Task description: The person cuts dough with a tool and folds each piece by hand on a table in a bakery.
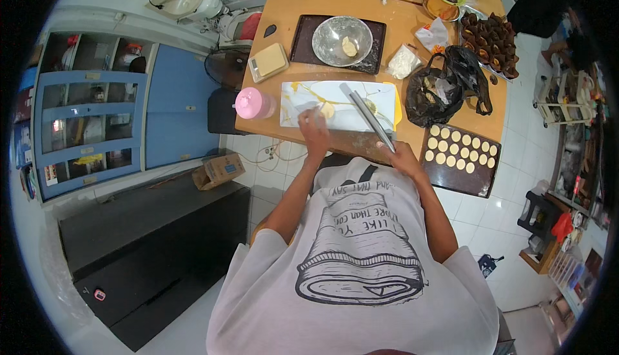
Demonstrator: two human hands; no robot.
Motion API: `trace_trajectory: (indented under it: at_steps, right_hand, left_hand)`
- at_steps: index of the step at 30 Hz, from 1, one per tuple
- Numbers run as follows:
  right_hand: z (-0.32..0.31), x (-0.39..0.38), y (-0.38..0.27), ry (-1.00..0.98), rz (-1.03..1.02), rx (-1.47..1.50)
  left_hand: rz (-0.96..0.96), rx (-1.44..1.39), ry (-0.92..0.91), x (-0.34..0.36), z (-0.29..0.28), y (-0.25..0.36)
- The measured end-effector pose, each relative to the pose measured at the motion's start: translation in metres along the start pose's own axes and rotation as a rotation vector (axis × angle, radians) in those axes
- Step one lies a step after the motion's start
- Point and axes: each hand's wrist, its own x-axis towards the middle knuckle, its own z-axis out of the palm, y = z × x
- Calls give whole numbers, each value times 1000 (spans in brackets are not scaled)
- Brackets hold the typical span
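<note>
In my right hand (pixel 404 159) is a metal rolling pin (pixel 369 118), gripped at its near end and slanting up to the left over a white marble-patterned board (pixel 303 115). My left hand (pixel 314 132) hovers over the board's near left part, its fingers smeared by motion. Just right of those fingers lies a small flat piece of pale dough (pixel 327 110). Beyond the board, a steel bowl (pixel 324 40) dusted with flour holds a lump of dough (pixel 349 47); it stands on a dark tray (pixel 302 52).
A pink lidded container (pixel 251 103) and a kitchen scale (pixel 269 63) stand left of the board. To the right are a black plastic bag (pixel 431 100), a bag of white powder (pixel 404 62) and a dark tray (pixel 458 179) with rows of dough discs. Dark brown cups (pixel 488 39) fill another tray.
</note>
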Motion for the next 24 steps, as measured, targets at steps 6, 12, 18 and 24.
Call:
trace_trajectory:
  at_steps: [6,12,18,24]
  right_hand:
    - [32,24,2,91,-399,-222]
    - [59,61,-22,-2,-314,-388]
    - [72,61,-27,72,-317,-432]
    - [75,45,-25,214,-126,-577]
  left_hand:
    - [-190,-305,252,52,-2,-15]
    - [31,-78,46,90,4,-13]
    - [95,279,-187,105,26,-38]
    - [153,212,-288,123,34,-19]
